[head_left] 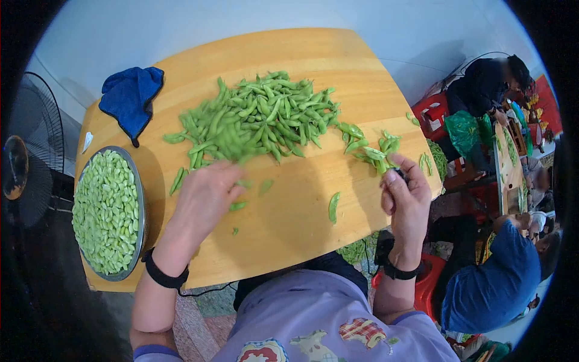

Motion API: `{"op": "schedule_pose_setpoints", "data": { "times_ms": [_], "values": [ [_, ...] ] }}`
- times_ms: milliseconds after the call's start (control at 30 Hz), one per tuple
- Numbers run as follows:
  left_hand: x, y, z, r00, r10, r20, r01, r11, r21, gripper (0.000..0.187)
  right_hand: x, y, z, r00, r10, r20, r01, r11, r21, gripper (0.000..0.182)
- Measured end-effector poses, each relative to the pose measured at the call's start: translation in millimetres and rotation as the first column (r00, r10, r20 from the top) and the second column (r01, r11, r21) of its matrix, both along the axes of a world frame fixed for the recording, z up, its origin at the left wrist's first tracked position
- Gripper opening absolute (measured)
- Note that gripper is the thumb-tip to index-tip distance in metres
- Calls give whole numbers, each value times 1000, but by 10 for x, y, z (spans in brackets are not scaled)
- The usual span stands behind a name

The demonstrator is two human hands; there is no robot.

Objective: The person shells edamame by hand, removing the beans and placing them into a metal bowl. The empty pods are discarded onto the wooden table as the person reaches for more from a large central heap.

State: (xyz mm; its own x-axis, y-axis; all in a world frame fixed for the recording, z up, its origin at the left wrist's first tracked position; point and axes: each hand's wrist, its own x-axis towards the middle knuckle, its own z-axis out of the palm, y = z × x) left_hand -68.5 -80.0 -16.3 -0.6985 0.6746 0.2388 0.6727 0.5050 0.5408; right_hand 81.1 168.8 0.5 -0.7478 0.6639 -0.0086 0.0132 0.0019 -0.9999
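A heap of green edamame pods [265, 111] lies on the wooden table [289, 223]; its near left part is smeared by motion. My left hand [208, 187] is at the near edge of this heap, its fingers blurred, with blurred pods just in front of it. Farther right, my right hand [407, 187] is closed, thumb and forefinger pinching a small dark object [398, 174]. Split pods [375, 154] lie right at those fingertips. One loose pod [333, 208] rests between the two hands.
A metal bowl [142, 208] full of shelled beans [105, 211] stands at the table's left edge, with a blue cloth [134, 99] beyond it. A black fan [36, 151] is at far left. People [491, 280] sit on the right near red stools [429, 283].
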Motion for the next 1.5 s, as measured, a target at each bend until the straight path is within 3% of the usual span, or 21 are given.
{"op": "schedule_pose_setpoints", "data": {
  "times_ms": [67,200,233,300,400,467,500,533,567,600,667,700,933,1000,1233,1300,1333,1367,1400,1467,1500],
  "values": [
    [-33,9,-63,974,-132,-182,65,940,-334,15,27,-125,23,997,69,37,-66,995,-79,17],
    [-42,78,-77,973,-159,-167,93,932,-351,16,87,-304,-14,863,394,318,-348,917,-193,13],
    [-54,78,-100,976,-102,-192,34,944,-328,15,91,-341,-60,867,381,320,-337,923,-185,13],
    [-90,73,-130,974,-54,-220,-14,954,-299,16,81,-382,-172,784,547,293,-567,824,-20,16],
    [-83,81,-128,973,64,-222,-111,973,-204,14,43,-380,-237,789,570,229,-607,780,153,17],
    [21,139,-14,941,88,328,-143,978,149,13,25,-408,-209,793,585,170,-603,793,85,17],
    [91,171,57,939,96,331,-151,978,145,13,13,-424,-189,795,597,111,-602,798,16,17],
    [165,219,139,736,3,677,-243,935,260,13,0,-433,-167,790,604,110,-608,794,12,17],
    [220,264,181,423,-154,893,-370,871,325,13,-14,-435,-140,801,591,98,-592,805,-15,17],
    [271,295,182,422,-152,894,-373,870,324,13,-22,-434,-115,814,574,88,-573,818,-42,18],
    [385,349,167,284,-293,913,-399,829,391,10,-40,-434,-72,797,597,90,-586,801,-123,19],
    [429,378,152,280,-297,913,-397,830,392,10,-41,-437,-56,781,619,88,-594,778,-204,20],
    [544,445,56,349,-355,867,-355,806,473,7,-28,-459,-60,760,645,79,-631,762,-145,20],
    [555,456,82,376,-352,857,-331,813,479,6,-26,-470,-60,775,629,53,-632,774,48,18],
    [592,468,121,469,-321,823,-263,838,477,4,-9,-466,-50,779,624,59,-609,730,311,14],
    [599,460,97,487,-331,808,-248,835,491,4,22,-471,-50,764,644,23,-645,763,51,13],
    [606,449,82,439,-391,809,-226,823,521,4,27,-447,-38,763,646,24,-646,762,51,13],
    [610,443,67,389,-450,804,-205,809,551,4,35,-407,-24,717,692,-85,-675,659,-332,12],
    [613,446,47,388,-449,805,-206,809,551,4,43,-388,-17,691,692,-209,-626,428,-652,11],
    [624,460,18,166,-610,775,-269,728,631,5,43,-372,-118,680,681,-272,-628,350,-695,10],
    [626,469,22,166,-612,773,-268,727,632,5,36,-369,-141,669,664,-333,-630,269,-728,10]
  ]
}}
